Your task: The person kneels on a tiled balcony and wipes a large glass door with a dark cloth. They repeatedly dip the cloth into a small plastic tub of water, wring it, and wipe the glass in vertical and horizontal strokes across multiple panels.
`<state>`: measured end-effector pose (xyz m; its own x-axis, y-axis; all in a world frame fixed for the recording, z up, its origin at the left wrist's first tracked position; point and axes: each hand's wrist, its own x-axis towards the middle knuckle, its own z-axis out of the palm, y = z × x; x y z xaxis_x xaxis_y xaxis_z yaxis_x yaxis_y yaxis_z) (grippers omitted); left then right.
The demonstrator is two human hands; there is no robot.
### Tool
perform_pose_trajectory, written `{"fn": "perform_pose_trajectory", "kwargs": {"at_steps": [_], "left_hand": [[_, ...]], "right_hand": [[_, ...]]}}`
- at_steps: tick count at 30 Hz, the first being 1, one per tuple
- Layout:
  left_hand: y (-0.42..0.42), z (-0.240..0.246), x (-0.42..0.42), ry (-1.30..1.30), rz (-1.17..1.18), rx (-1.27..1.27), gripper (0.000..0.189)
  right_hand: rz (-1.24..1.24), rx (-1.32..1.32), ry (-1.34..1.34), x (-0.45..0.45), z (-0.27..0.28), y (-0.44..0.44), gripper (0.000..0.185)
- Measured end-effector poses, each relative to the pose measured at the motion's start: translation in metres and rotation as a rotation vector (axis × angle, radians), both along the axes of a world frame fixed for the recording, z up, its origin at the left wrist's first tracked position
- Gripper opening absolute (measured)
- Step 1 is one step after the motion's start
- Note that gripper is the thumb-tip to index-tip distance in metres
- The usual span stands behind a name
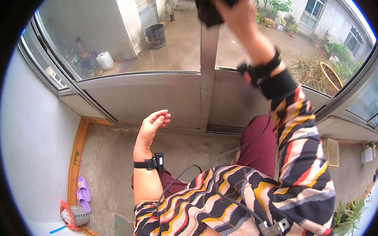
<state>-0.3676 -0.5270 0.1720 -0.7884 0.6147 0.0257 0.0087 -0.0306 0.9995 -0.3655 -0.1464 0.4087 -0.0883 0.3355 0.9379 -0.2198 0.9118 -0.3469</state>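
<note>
My right hand (239, 17) is raised at the top of the view, blurred, gripping a bunched black cloth (208, 9). The cloth overlaps the upper part of the metal door post (209, 52); whether it touches the post or the glass I cannot tell. Lower down, my left hand (150, 124) hangs in front of the left metal door panel (145, 98), loosely curled, with nothing visible in it. Glass panes (175, 62) sit above the metal panels. Both wrists wear black straps, and a dark cable (236, 202) runs across my striped top.
Purple slippers (84, 189) and a waste bin with a red bag (77, 215) stand by the left wall. At right are a shallow tray (331, 152) and a spider plant (349, 216). Through the glass, a wet yard holds a black bucket (155, 36) and a white jug (105, 61).
</note>
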Motion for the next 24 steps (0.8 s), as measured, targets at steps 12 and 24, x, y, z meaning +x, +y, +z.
{"fn": "perform_pose_trajectory", "kwargs": {"at_steps": [12,24], "left_hand": [[-0.002,-0.010,-0.001,-0.025,0.027,-0.056,0.037],[-0.007,-0.002,0.002,-0.007,0.048,-0.096,0.039]], "right_hand": [[0.278,-0.294,-0.898,0.071,-0.349,-0.066,0.057],[0.081,0.110,-0.413,0.073,-0.177,0.000,0.052]]}}
